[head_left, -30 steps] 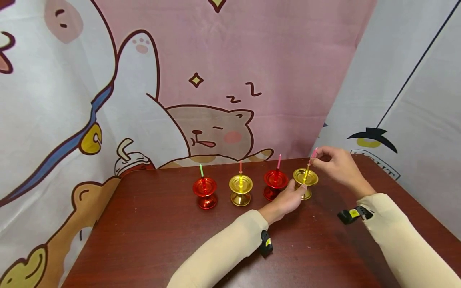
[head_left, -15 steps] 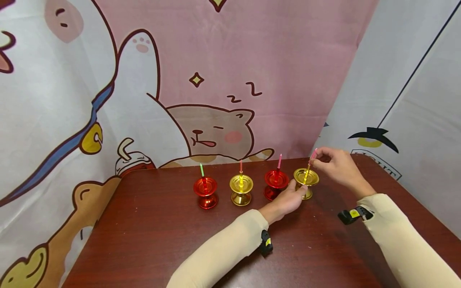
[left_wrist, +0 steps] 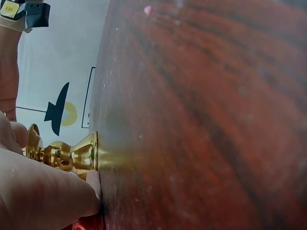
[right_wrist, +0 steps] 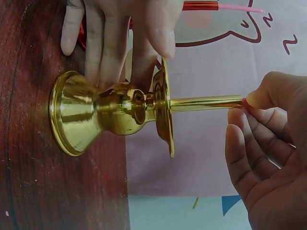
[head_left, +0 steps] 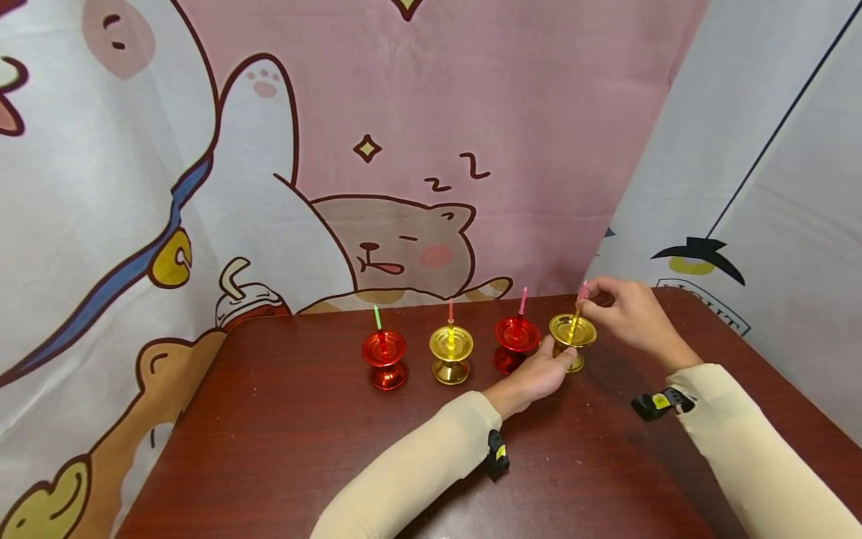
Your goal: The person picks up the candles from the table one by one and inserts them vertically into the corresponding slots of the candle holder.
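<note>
At the right end of a row, a gold candle holder (right_wrist: 112, 108) stands upright on the table. My left hand (head_left: 539, 376) grips it: the thumb lies at the dish rim, and the fingers pass behind the stem in the right wrist view. My right hand (head_left: 629, 311) pinches a thin pink candle (head_left: 583, 289) between thumb and fingertips. The candle's lower end is at the mouth of the holder's gold tube (right_wrist: 206, 103); in the right wrist view the fingertips mostly hide it. A red candle holder (head_left: 515, 335) with a pink candle (head_left: 523, 301) is just left of my left hand.
Further left stand another gold holder (head_left: 450, 372) with a red candle (head_left: 450, 310) and a red holder (head_left: 387, 376) with a green candle (head_left: 377, 318). The dark wooden table (head_left: 323, 457) ends at a printed cloth (head_left: 539, 150). A pink speck (left_wrist: 148, 10) lies on the tabletop.
The pink candle in my right hand has tilted more upright and sunk slightly toward the tube, the fingers moving with it. My left hand keeps its grip on the gold holder.
</note>
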`<control>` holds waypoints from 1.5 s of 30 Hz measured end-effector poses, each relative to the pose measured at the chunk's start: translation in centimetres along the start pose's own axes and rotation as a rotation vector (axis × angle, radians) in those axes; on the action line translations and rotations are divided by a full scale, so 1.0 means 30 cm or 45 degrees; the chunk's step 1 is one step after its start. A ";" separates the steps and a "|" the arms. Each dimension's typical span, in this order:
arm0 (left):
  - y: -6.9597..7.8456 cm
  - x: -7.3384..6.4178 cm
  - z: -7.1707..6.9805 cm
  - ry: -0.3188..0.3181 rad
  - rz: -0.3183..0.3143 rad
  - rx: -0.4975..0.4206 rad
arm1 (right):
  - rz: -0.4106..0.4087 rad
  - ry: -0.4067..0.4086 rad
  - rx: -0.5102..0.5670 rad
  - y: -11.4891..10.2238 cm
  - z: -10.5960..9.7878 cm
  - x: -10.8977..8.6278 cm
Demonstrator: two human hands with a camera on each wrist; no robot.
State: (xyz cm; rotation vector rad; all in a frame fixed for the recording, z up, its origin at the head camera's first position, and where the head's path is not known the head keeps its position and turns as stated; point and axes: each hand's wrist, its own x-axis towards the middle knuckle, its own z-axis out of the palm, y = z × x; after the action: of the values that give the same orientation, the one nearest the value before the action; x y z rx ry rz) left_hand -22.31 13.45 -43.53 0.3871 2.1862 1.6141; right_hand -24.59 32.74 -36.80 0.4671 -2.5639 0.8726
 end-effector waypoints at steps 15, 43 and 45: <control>-0.010 -0.037 -0.025 -0.107 0.078 -0.058 | -0.022 0.038 -0.060 0.001 0.007 -0.007; -0.164 -0.488 -0.476 -0.182 0.299 0.429 | 0.067 -0.167 -0.133 0.058 -0.026 -0.138; -0.179 -0.514 -0.534 -0.161 0.320 0.451 | 0.063 -0.170 -0.154 0.075 -0.040 -0.159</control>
State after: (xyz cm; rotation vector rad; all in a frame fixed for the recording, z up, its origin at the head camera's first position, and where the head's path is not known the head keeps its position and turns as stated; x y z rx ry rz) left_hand -16.09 -8.54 -42.23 0.8718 2.3988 1.2696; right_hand -21.11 36.06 -39.25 0.4416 -2.7416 0.7198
